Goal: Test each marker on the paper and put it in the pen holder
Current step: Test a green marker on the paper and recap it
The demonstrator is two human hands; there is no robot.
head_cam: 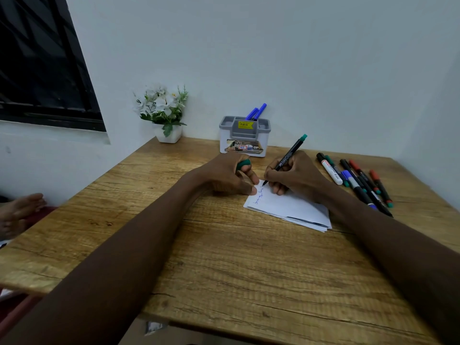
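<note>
My right hand (296,174) grips a black marker with a green end (290,155), its tip touching the top corner of the folded white paper (291,210), which bears some blue scribbles. My left hand (229,175) presses a finger on the paper's corner and holds the green cap (243,165) curled in its fingers. The grey-and-white pen holder (245,136) stands at the back against the wall with two blue markers (257,112) in it. Several more markers (358,183) lie in a row on the table to the right of the paper.
A small white pot of artificial white flowers (165,113) stands at the table's back left corner. A dark window (42,61) is on the left wall. Another person's hand (20,212) shows at the left edge, beyond the wooden table (199,257).
</note>
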